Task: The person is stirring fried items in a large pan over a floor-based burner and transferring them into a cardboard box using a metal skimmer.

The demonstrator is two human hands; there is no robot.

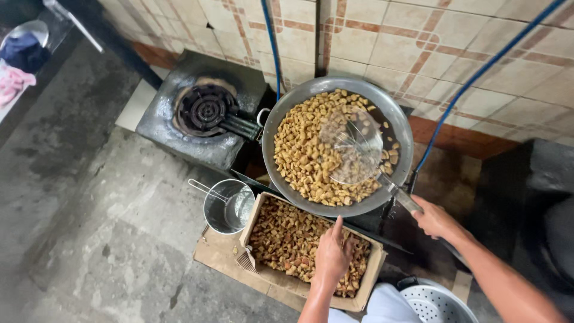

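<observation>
While your right hand (435,219) grips the handle of the round wire-mesh skimmer (353,146) held over the wide metal wok (399,122) of golden fried pieces, your left hand (330,257), fingers curled with the index extended, rests in the brown cardboard box (375,268) of darker fried pieces.

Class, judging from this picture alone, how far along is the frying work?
Done: the wide metal wok already holds many golden fried pieces. In hand: the right hand holds a round wire skimmer over them, while the left hand reaches into the cardboard box. Left: that box holds many darker brown pieces.
</observation>
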